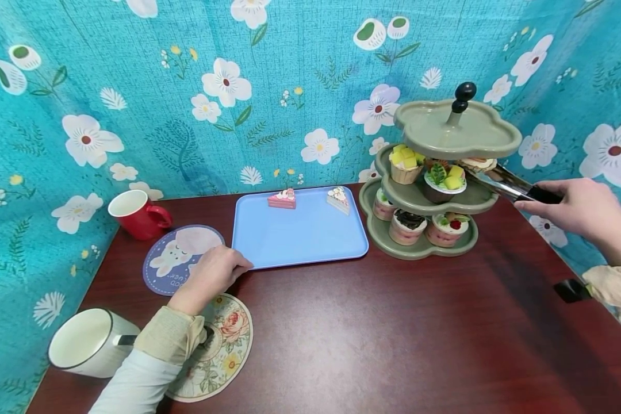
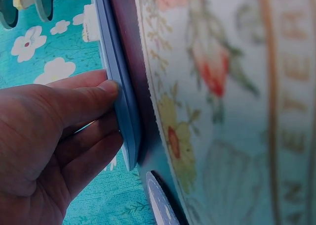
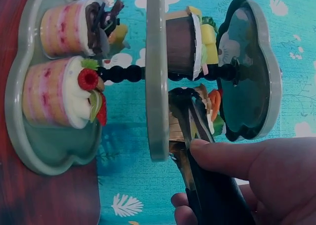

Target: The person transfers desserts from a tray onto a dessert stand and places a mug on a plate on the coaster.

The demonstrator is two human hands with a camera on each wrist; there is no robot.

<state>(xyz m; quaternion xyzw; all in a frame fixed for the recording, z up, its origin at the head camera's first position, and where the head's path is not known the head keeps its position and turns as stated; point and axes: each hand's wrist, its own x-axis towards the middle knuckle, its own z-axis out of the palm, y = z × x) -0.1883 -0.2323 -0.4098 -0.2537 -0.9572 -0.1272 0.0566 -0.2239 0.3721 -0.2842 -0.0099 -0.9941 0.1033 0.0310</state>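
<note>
My left hand pinches the near left corner of a blue tray; in the left wrist view the thumb lies on the rim. Two small cake slices, a pink one and a white-topped one, sit near the tray's far edge. My right hand grips black-handled metal tongs. Their tips are around a cupcake on the middle tier of a green three-tier stand. Beside it are a dark-cased cupcake and a yellow-topped one.
Several layered dessert cups stand on the bottom tier. The top tier overhangs the tongs' tips. At the left are a red mug, a purple bunny mat, a white pot and a round floral mat. A flowered curtain closes off the back.
</note>
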